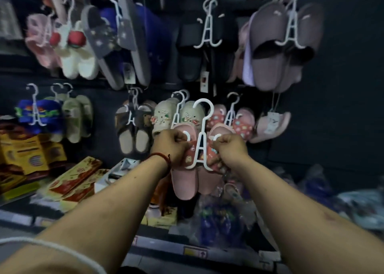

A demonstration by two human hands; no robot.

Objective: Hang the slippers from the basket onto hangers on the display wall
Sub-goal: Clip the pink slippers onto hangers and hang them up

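A pair of pink slippers point(184, 180) with red decorated straps sits on a white hanger point(200, 136), held up in front of the dark display wall point(332, 117). My left hand point(169, 145) grips the left slipper at its strap, and my right hand point(229, 147) grips the right slipper at its strap. The hanger's hook points up between my hands, free of any rail. The basket is not in view.
Many slipper pairs hang on white hangers across the wall: mauve ones point(278, 47) top right, cream charm clogs point(178, 115) and pink patterned ones point(239, 122) just behind my hands. Red and yellow packets point(76, 178) lie on the shelf at left; bagged goods point(220, 217) sit below.
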